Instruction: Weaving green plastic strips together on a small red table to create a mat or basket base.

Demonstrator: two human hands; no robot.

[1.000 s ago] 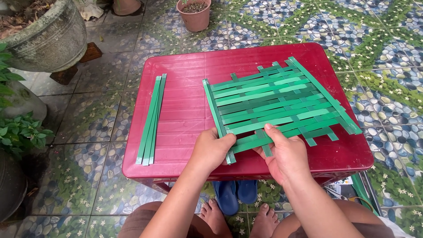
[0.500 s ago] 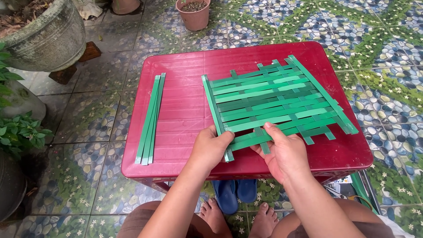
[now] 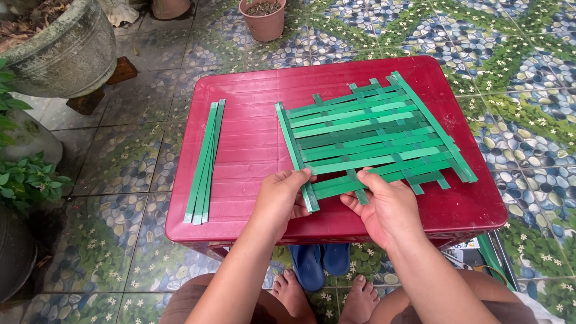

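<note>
A partly woven mat of green strips lies on a low red plastic table. My left hand pinches the mat's near left corner, thumb on the long edge strip. My right hand holds the mat's near edge just to the right, thumb resting on a crosswise strip. A loose bundle of green strips lies along the table's left side, apart from both hands.
A large stone planter and a small clay pot stand on the pebble-patterned tiles. Green plants grow at the left. Blue sandals and my bare feet sit under the table's near edge.
The mat has shifted slightly on the table while both hands stay at its near edge. My fingers have moved a little along the strips.
</note>
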